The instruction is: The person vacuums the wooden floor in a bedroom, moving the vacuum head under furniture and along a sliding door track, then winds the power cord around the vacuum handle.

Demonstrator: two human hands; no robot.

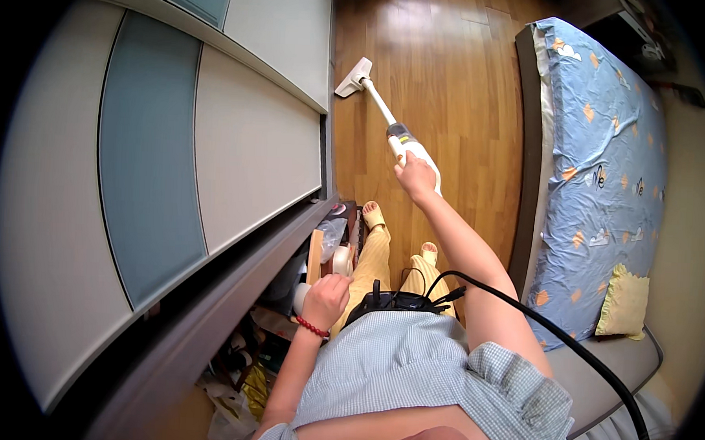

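My right hand is wrapped round the handle of a white stick vacuum cleaner with a dark clear section. Its pale tube slants away to the far left. At the end, the white floor head rests on the wooden floor beside the wardrobe's edge. My left hand, with a red bead bracelet at the wrist, hangs near the open lower part of the wardrobe. Its fingers are loosely curled and nothing shows in them; the palm is hidden. A white rounded object is right beside that hand.
On the left stands a large wardrobe with white and blue-grey sliding doors. Bags and boxes crowd its open part, including a clear plastic bag. A bed with blue patterned bedding stands right, holding a yellow pillow. A black cable crosses my right arm.
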